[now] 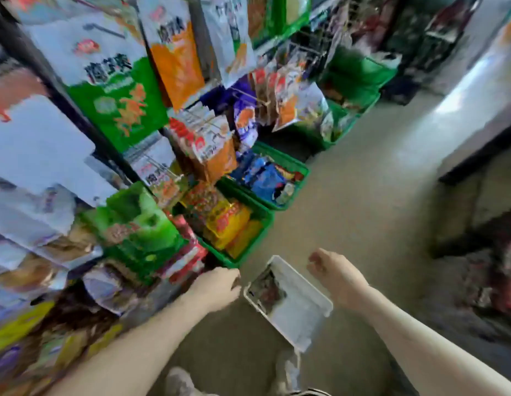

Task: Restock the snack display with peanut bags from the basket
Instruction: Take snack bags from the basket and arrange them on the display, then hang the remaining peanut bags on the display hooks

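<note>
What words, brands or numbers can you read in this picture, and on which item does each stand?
None can be read for certain.
Large green bag: big dark characters, too blurred to read.
Orange bag: the same kind of print, blurred.
Hanging packets: red logo, unreadable.
White basket: no text visible.

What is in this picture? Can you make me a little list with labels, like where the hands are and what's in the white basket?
place: shop aisle, snack display on the left
white basket: on the floor between the arms, a few dark bags at its far end, the rest looks bare
left hand: by the basket's left rim, fingers curled; too blurred to tell if it holds anything
right hand: above the basket's right side, loosely curled, holds nothing
green bins: on the floor under the display, full of colourful packets
picture: blurry
</note>
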The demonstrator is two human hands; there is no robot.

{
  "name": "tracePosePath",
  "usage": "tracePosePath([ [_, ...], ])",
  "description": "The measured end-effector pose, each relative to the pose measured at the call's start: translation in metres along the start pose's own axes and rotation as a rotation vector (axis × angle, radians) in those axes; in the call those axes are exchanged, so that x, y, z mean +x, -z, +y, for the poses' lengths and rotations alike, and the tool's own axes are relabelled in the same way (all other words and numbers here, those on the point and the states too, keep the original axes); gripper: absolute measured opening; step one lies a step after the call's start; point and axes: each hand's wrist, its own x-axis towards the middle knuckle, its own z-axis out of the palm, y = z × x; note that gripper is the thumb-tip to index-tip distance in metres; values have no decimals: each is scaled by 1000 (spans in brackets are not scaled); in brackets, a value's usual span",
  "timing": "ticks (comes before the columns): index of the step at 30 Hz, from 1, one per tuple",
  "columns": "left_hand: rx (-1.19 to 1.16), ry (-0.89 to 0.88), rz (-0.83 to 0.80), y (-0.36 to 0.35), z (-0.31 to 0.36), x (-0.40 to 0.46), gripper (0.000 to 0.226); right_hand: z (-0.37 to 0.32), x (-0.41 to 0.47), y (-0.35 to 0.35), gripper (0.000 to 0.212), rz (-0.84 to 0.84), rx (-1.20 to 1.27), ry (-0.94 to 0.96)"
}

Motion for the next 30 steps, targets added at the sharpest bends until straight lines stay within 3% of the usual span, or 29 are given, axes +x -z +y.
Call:
tracePosePath([
  [5,-62,100,-265,-91,40,94,30,119,32,-58,26,-192,63,-223],
  [8,-124,126,-314,-148,41,160,28,164,76,-118,23,-235,117,-324],
  [12,-188,136,-319,-223,22,249,26,198,155,-217,26,-308,153,-314],
  [15,-232,130,-257,-270,-2,314,27,211,221,-303,29,-331,190,-279],
  [21,-392,37,45,-325,-45,385,20,225,339,-438,32,-271,255,-271],
  [24,-411,7,136,-342,-64,401,17,222,376,-471,33,-236,288,-240],
  [30,-358,-150,133,-362,-61,424,22,230,384,-486,45,-267,465,-245],
])
